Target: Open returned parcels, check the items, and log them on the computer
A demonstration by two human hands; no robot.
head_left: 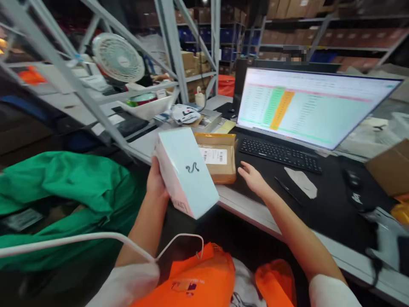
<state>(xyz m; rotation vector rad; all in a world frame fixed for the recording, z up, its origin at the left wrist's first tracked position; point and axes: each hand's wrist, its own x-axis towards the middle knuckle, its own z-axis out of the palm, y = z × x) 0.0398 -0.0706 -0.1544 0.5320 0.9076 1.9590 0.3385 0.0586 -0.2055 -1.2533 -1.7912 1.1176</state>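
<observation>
My left hand (156, 182) grips a white box (188, 168) from its left side, holding it tilted in front of the desk edge. The box carries a dark squiggle mark on its broad face, and its narrower side looks pinkish with lettering along the bottom. My right hand (252, 175) is above the desk with its fingers apart and nothing in them. Just left of that hand lies a brown cardboard carton (223, 172) with a white barcode label (219, 156). The white box hides part of the carton.
A monitor (306, 111) showing a spreadsheet stands behind a black keyboard (277, 153). On the desk are a pen (287, 190), a paper piece (302, 182) and a mouse (353, 179). Grey rack posts (168, 42) rise at left, near a fan (118, 57) and green cloth (70, 183).
</observation>
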